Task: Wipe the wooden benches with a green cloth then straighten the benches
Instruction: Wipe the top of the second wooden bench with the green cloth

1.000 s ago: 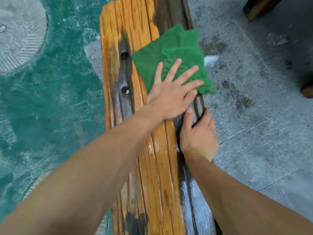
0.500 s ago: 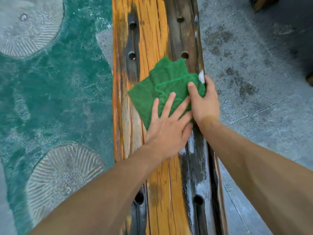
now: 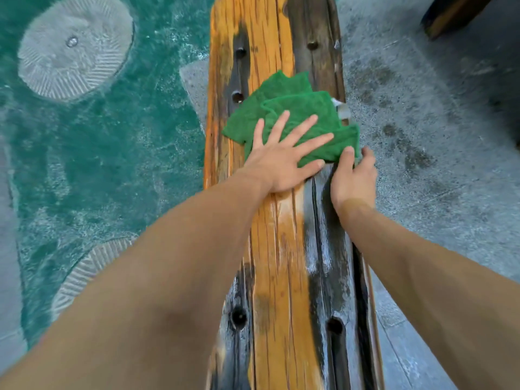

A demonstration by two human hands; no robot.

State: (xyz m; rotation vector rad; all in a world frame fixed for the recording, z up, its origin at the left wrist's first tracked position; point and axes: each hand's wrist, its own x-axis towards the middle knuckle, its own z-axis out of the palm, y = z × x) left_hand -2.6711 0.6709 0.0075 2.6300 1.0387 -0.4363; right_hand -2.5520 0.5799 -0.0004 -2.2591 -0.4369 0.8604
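One wooden bench (image 3: pixel 281 249), one green cloth (image 3: pixel 292 114), two bare hands. Second piece of orange-and-dark wood (image 3: pixel 453 15) far beyond right hand, only a corner in view, cannot tell what it is.

Left hand (image 3: pixel 281 159) flat, fingers straight and spread, palm down, pressing green cloth onto bench top. Heel of palm on bare wood, fingers lying on cloth. Nothing gripped.

Right hand (image 3: pixel 353 175) just beside left hand, at bench's right edge. Thumb on top of cloth's near right corner, fingers curled over bench edge below it; pinching that corner. Fingertips hidden under edge.

Green cloth folded in layers, crumpled, lying across bench width under and beyond left fingers, right part hanging a little over edge by right hand. Small white tag (image 3: pixel 339 106) sticking out beyond right thumb.

Bench running lengthwise away from body, between both forearms. Orange worn plank under left hand, dark wet-looking plank under right wrist. Five round holes (image 3: pixel 238 316) visible: two near elbows, three beyond cloth.

Outdoor ground. Left of left arm: green painted floor (image 3: pixel 126 136) with two round grey ribbed discs (image 3: pixel 74 47). Right of right arm: grey stained concrete (image 3: pixel 422 136).
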